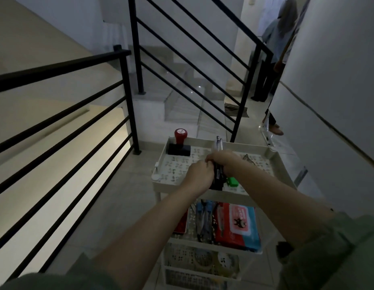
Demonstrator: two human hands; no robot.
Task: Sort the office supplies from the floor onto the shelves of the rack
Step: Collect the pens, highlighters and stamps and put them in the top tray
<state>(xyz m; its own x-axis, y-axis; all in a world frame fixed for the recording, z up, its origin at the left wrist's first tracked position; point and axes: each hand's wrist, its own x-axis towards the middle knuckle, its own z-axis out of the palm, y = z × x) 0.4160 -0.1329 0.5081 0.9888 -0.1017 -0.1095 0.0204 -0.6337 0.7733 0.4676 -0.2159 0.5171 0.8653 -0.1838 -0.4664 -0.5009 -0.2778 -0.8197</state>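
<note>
I count three tiers on the white rack (282,164), which stands on a tiled landing beside a black stair railing (62,114). On the top shelf I see one rubber stamp (180,143) with a red handle and black base at the far left corner, one small green item (232,181) near the front edge, and one dark crumpled thing at the far right that I cannot identify. The middle shelf holds one red and blue wipes pack (238,225) on the right and a cluster of compasses or scissors (203,218) on the left; I cannot count them. The bottom tier is too dim to read.

Both of my forearms reach forward over the top shelf. My left hand (197,174) and right hand (223,162) meet at its middle, both closed around one bundle of pens (218,162), roughly two clear tips poking up beyond the fingers and dark barrels below.

One other person (276,49) stands far off in the hallway.
</note>
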